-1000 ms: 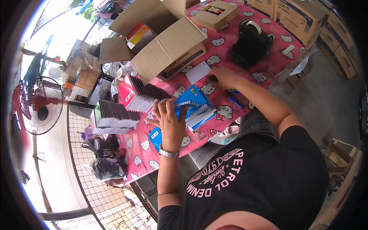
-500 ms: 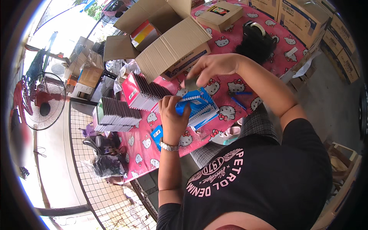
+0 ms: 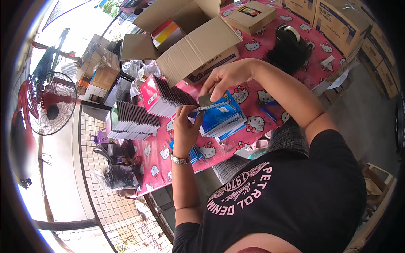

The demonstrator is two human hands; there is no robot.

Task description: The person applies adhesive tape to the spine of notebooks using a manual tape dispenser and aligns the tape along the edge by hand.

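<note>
Pink patterned tablecloth (image 3: 312, 67), crowded with stock. Left hand (image 3: 184, 128) grips a blue spiral notebook (image 3: 219, 116) at its wire-bound edge, raised just above the blue stack (image 3: 230, 128). Right hand (image 3: 225, 78) pinches what looks like a small card at the top edge, though the view is poor. Spiral runs left-right between the hands. Open carton (image 3: 198, 50) just beyond; table's near edge close below.
</note>
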